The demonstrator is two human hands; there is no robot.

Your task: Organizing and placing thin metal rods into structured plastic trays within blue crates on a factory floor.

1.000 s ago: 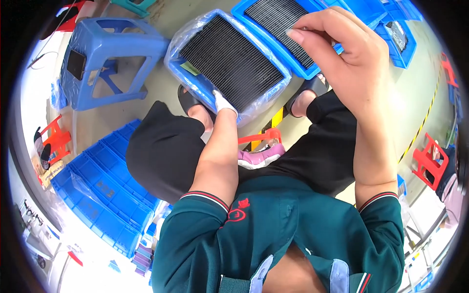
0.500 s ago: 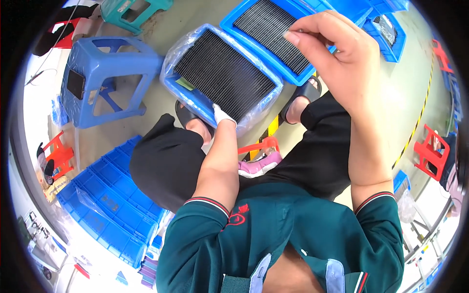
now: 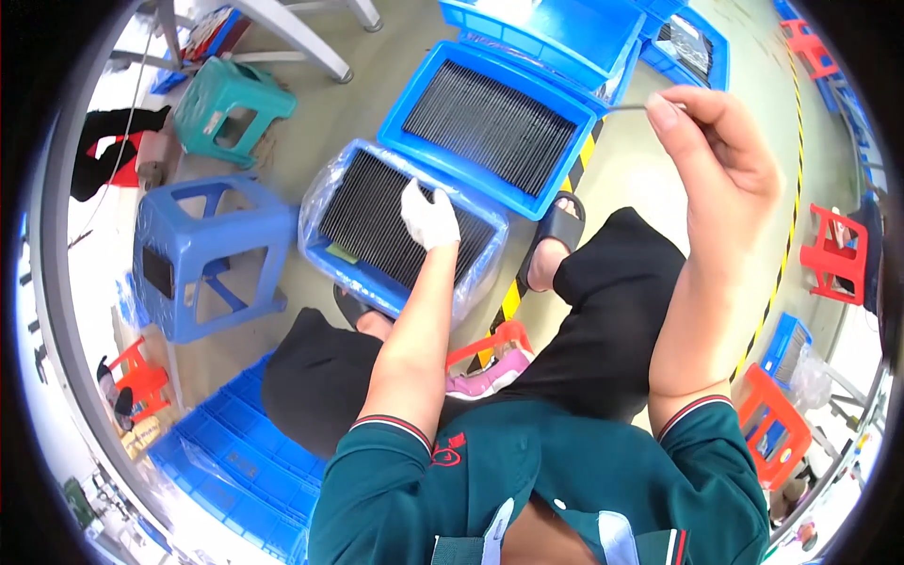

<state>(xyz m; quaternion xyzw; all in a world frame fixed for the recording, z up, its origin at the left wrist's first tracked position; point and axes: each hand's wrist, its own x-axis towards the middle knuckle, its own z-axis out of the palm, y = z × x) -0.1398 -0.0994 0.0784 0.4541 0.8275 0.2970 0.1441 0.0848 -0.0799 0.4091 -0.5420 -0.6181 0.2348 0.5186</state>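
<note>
Raised at the upper right, my bare right hand [image 3: 720, 160] pinches a thin grey rod [image 3: 623, 107] between thumb and forefinger; the rod's free end points left. My left hand [image 3: 429, 217], in a white glove, is over a plastic-lined blue bin [image 3: 363, 270] filled with close rows of dark, thin rods [image 3: 363, 207]. Its thumb and forefinger are apart, and nothing shows between them. Whether it touches the rods I cannot tell. Just beyond lies a second blue bin [image 3: 400, 141] with similar dark rods [image 3: 490, 122] packed in rows.
A blue stool [image 3: 212, 221] and a green stool [image 3: 226, 104] stand to the left. More blue crates [image 3: 537, 38] are stacked at the far side. Blue crates [image 3: 240, 461] also lie at lower left. Red stools [image 3: 836, 250] line the right, past yellow-black floor tape [image 3: 786, 254].
My left hand has moved from the near edge of the lined bin to above its rods. My right hand has shifted rightward, and the rod in it now shows. The view has tilted.
</note>
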